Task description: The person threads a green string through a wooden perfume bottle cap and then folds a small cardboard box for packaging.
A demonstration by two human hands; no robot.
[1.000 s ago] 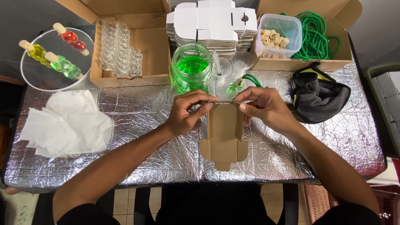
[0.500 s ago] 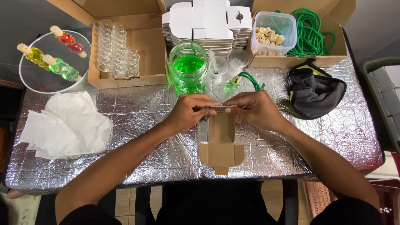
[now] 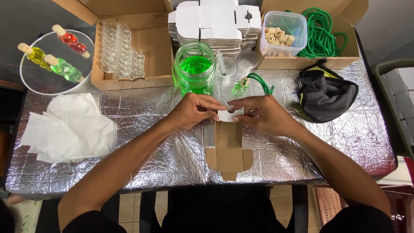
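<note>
Fingers of the left hand (image 3: 194,111) and right hand (image 3: 258,114) pinch the white top end of a small unfolded cardboard box (image 3: 228,149) lying flat at the middle of the foil-covered tabletop (image 3: 142,142), its brown flaps reaching toward the near edge, with a jar of green liquid (image 3: 195,69) just beyond the hands.

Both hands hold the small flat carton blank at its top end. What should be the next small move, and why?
Probably fold the upper panels inward to start forming the box. The left hand and the right hand both pinch the white top end of the carton blank, while its brown lower flaps lie flat and unfolded on the foil-covered table.
</note>
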